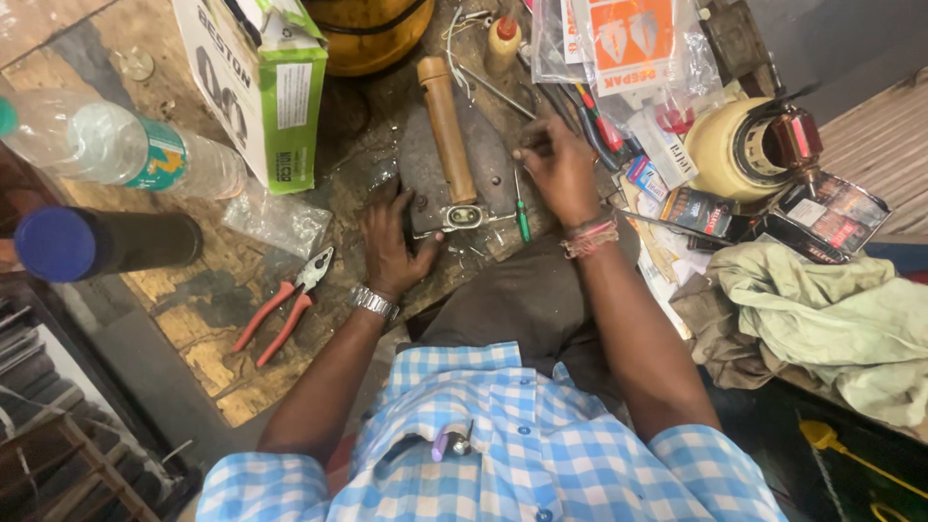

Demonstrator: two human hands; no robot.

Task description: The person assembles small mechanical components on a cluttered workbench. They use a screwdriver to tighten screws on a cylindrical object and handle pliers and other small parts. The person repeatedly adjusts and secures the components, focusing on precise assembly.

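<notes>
While the left hand (391, 242) lies spread against the near end of the old clothes iron (454, 179), bracing its dull metal body, the right hand (559, 166) seems to pinch something small at its far edge, too tiny to tell. Steady pressure suits the smooth wooden handle (447, 126); red-handled pliers (285, 304) lie left of the left hand, a green screwdriver (521, 211) between both.

A worn wooden workbench (208, 309) is taking up the middle of the view, its top scratched, stained and shining in patches under warm indoor light. Left of the workbench, dark wooden slats (58, 454) are lying in shadow low down. Right of the workbench, a crumpled pale green cloth (831, 319) is spreading over a dark surface. Beyond the workbench's far right corner, a grey wall (841, 39) is meeting a ribbed pale panel (884, 145).
</notes>
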